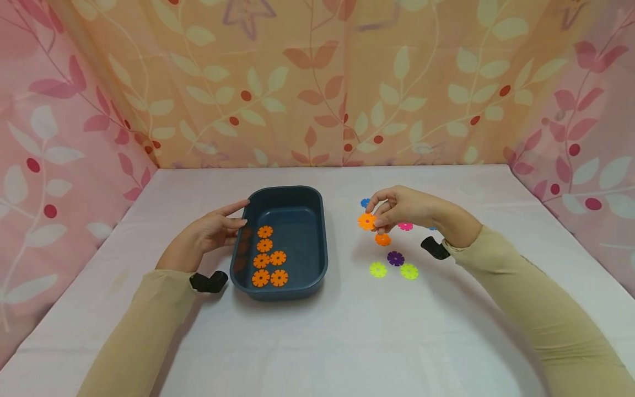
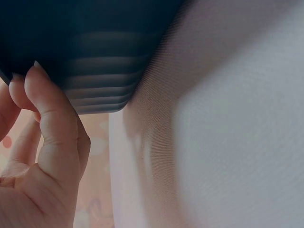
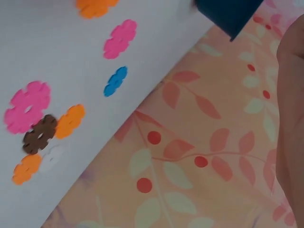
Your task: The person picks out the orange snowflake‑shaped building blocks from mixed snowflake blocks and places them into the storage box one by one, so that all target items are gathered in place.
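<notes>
A dark blue rectangular tray (image 1: pixel 302 231) stands left of centre, with several orange snowflake discs (image 1: pixel 261 261) lying flat along its left side. At its left rim, my left hand (image 1: pixel 205 231) holds the tray by fingertips and thumb; the left wrist view shows bent fingers (image 2: pixel 54 128) against the outer wall. My right hand (image 1: pixel 404 207) pinches one orange snowflake disc (image 1: pixel 366 221) above the table, right of the tray. In the right wrist view, only an edge of the right hand (image 3: pixel 292 114) shows, and the pinched disc is not seen there.
Loose discs lie under and around the right hand: orange (image 1: pixel 382 240), purple (image 1: pixel 395 258), yellow-green (image 1: pixel 378 269), pink (image 1: pixel 405 226) and blue (image 1: pixel 365 203). The right wrist view adds a brown disc (image 3: pixel 40 134) and a whitish one (image 3: pixel 51 158). Patterned curtains (image 1: pixel 317 82) enclose the white-covered table (image 1: pixel 317 347).
</notes>
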`<action>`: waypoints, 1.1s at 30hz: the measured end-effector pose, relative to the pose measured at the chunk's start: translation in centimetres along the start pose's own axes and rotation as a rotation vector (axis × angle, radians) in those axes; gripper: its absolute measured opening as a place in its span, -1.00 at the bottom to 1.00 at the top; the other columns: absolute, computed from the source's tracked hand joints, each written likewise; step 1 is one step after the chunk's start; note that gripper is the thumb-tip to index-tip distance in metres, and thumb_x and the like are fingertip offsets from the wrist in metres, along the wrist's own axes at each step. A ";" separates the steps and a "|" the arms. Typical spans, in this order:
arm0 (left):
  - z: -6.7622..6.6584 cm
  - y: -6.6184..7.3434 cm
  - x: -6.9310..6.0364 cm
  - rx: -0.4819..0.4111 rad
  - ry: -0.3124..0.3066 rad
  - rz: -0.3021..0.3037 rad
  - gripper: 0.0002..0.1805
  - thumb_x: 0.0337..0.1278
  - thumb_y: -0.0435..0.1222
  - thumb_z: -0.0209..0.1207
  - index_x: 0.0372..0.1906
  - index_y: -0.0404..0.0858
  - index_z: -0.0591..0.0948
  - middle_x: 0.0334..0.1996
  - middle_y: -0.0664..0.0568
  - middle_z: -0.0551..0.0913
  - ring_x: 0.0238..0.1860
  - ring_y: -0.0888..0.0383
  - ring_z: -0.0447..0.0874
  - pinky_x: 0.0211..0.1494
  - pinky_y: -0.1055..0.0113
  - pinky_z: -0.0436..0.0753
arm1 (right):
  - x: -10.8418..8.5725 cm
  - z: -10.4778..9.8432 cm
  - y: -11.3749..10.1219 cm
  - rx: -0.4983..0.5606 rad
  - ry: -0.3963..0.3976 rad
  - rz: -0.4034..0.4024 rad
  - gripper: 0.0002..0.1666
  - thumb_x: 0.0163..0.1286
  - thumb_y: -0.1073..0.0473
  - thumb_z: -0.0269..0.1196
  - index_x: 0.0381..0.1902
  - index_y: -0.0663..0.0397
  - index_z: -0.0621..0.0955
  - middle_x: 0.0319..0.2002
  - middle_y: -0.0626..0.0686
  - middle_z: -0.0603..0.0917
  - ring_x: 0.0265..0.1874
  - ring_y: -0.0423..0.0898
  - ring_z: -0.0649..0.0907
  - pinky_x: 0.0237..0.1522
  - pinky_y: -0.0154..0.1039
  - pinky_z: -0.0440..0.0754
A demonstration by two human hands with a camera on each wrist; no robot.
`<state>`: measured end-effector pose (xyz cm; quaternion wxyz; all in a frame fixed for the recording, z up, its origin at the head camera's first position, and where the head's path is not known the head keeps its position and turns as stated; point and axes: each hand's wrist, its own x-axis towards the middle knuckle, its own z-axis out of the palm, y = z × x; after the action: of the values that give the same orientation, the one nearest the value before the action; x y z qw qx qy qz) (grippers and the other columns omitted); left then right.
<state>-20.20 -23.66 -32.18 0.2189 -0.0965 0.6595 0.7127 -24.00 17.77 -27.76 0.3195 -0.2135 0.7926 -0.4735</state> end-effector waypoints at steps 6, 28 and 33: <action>0.1 0.0 0.0 0.000 0.000 -0.004 -0.21 0.37 -0.44 0.06 0.56 0.00 0.01 -0.18 0.05 0.55 -0.30 0.16 0.61 -0.14 0.31 0.62 | 1.0 0.6 -1.1 0.054 -0.014 -0.008 -0.70 0.35 0.39 0.24 -0.02 0.37 0.44 -0.38 0.21 0.68 -0.36 0.06 0.68 -0.01 0.00 0.60; -0.4 -0.3 0.0 0.001 -0.023 0.018 -0.19 0.29 -0.40 0.17 0.54 0.03 0.10 -0.19 0.07 0.57 -0.27 0.15 0.62 -0.10 0.31 0.62 | 5.2 3.4 -2.9 0.148 -0.067 -0.095 -0.72 0.34 0.43 0.22 -0.02 0.33 0.46 -0.34 0.17 0.68 -0.30 0.07 0.67 0.00 -0.07 0.61; -0.4 -0.3 0.0 0.005 -0.027 0.023 -0.18 0.27 -0.38 0.20 0.54 0.04 0.11 -0.18 0.07 0.58 -0.25 0.15 0.62 -0.10 0.30 0.62 | 6.5 4.3 -2.7 0.183 -0.088 -0.186 -0.74 0.32 0.48 0.19 -0.05 0.32 0.47 -0.36 0.15 0.67 -0.31 0.03 0.69 0.01 -0.05 0.60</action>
<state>-20.08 -24.04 -32.52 0.2197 -0.0786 0.6594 0.7147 -25.46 9.73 -28.79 0.3269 -0.2767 0.7081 -0.5615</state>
